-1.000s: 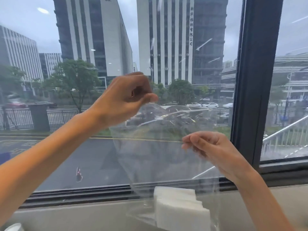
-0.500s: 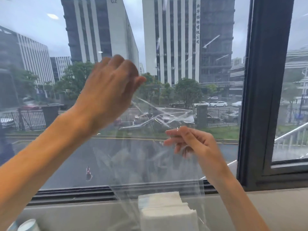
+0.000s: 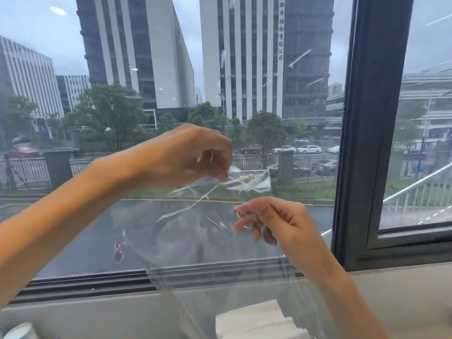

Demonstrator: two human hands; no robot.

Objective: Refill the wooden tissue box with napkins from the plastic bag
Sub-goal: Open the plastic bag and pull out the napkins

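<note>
A clear plastic bag (image 3: 195, 231) hangs in front of the window, held up at its crumpled top. My left hand (image 3: 186, 155) pinches the bag's upper left edge, fingers closed on the film. My right hand (image 3: 276, 221) pinches the top edge lower and to the right. A stack of white napkins (image 3: 259, 321) sits in the bottom of the bag, at the lower edge of the view. The wooden tissue box is out of sight.
A large window with a dark frame (image 3: 362, 133) fills the view, with a grey sill (image 3: 403, 289) below it. The rim of a white round container (image 3: 19, 332) shows at the bottom left corner.
My left hand has dropped from an open, raised pose and closed on the bag's top edge. My right hand has shifted slightly right, still pinching the film.
</note>
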